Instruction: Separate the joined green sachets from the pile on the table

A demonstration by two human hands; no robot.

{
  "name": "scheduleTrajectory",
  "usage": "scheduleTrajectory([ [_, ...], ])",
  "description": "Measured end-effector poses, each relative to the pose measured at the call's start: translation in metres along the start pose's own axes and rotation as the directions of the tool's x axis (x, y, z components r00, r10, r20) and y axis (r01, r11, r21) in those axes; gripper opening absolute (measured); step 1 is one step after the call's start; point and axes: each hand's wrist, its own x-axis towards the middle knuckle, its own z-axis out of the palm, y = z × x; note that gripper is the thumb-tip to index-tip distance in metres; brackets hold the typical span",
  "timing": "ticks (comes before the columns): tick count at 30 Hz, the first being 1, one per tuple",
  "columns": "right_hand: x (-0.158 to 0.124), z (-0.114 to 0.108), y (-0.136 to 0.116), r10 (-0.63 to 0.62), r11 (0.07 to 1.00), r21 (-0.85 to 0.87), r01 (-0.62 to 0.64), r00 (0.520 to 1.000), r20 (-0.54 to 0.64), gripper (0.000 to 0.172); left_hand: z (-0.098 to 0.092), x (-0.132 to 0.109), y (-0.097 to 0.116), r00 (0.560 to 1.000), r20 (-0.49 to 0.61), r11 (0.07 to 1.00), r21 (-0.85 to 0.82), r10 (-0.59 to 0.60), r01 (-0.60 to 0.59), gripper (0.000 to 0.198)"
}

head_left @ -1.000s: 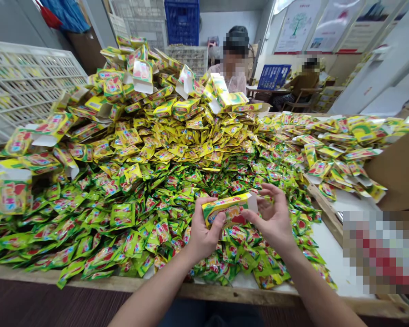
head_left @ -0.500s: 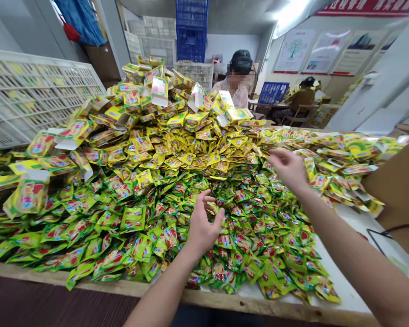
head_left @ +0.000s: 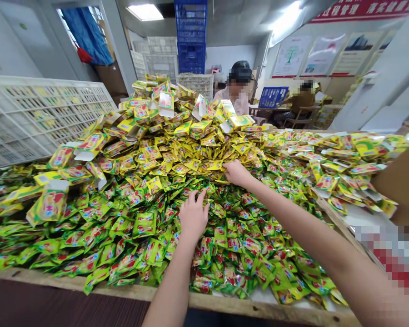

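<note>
The left hand [head_left: 193, 215] is loosely open and empty, over the green packets [head_left: 145, 223]. The right hand [head_left: 237, 173] has bent fingers at the yellow packets [head_left: 209, 165], behind the green ones; whether it grips one, I cannot tell.

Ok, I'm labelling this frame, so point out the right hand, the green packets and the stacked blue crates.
Right hand [head_left: 238, 174]: head view, back of the hand.
Green packets [head_left: 144, 224]: head view, face of one packet in the pile.
Stacked blue crates [head_left: 191, 58]: head view, side wall of the lower crate.
</note>
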Motion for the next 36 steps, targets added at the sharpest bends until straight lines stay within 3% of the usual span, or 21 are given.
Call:
scheduleTrajectory([
  [5, -0.045, -0.025, 0.008, 0.039, 0.999, 0.002, -0.039, 0.994, -0.103, 0.028, -0.003, -0.001, 0.0, 0.998, -0.055, 0.99, -0.142, -0.014, 0.006, 0.029],
  [9, -0.1, -0.038, 0.01, 0.111, 0.951, 0.297, -0.086, 0.991, -0.07, 0.027, 0.0, 0.001, -0.001, 0.999, 0.011, 0.996, -0.074, -0.045, 0.046, 0.017],
  [11, -0.123, -0.04, 0.008, 0.142, 0.841, 0.527, -0.118, 0.99, -0.004, 0.028, 0.0, 0.002, -0.001, 0.998, 0.015, 0.996, -0.055, -0.064, 0.065, 0.02],
  [15, -0.15, -0.036, -0.002, 0.181, 0.478, 0.864, -0.159, 0.98, 0.081, 0.028, -0.002, 0.002, -0.001, 0.996, -0.011, 0.996, -0.017, -0.091, 0.091, 0.033],
  [18, -0.152, -0.024, -0.009, 0.215, 0.323, 0.936, -0.142, 0.974, 0.074, 0.036, -0.004, 0.002, -0.001, 0.998, -0.029, 0.998, -0.021, -0.06, 0.059, 0.032],
  [21, -0.148, -0.009, -0.014, 0.338, 0.219, 0.966, -0.137, 0.939, 0.057, 0.041, -0.005, 0.001, -0.003, 0.999, -0.026, 0.999, -0.047, -0.023, 0.021, 0.022],
  [24, -0.146, 0.002, -0.015, 0.45, 0.055, 0.98, -0.192, 0.881, 0.147, 0.044, -0.008, 0.0, -0.002, 0.994, -0.106, 0.974, -0.225, -0.009, -0.015, 0.01],
  [27, -0.15, 0.007, -0.017, 0.485, -0.076, 0.977, -0.199, 0.849, 0.211, 0.062, -0.009, -0.003, 0.009, 0.984, -0.149, 0.841, -0.541, -0.102, 0.005, 0.011],
  [29, -0.155, 0.009, -0.023, 0.478, -0.113, 0.971, -0.21, 0.845, 0.239, 0.059, -0.008, -0.008, 0.02, 0.987, -0.01, 0.659, -0.745, -0.157, 0.098, 0.019],
  [32, -0.16, 0.013, -0.036, 0.445, -0.136, 0.963, -0.234, 0.854, 0.27, 0.043, -0.003, -0.015, 0.037, 0.969, 0.219, 0.385, -0.889, -0.118, 0.248, 0.027],
  [34, -0.162, 0.015, -0.046, 0.436, -0.137, 0.964, -0.228, 0.86, 0.265, 0.037, 0.001, -0.019, 0.044, 0.956, 0.275, 0.31, -0.904, -0.104, 0.294, 0.028],
  [36, -0.165, 0.017, -0.053, 0.428, -0.162, 0.957, -0.242, 0.856, 0.289, 0.037, 0.005, -0.023, 0.048, 0.955, 0.272, 0.323, -0.899, -0.119, 0.297, 0.026],
])
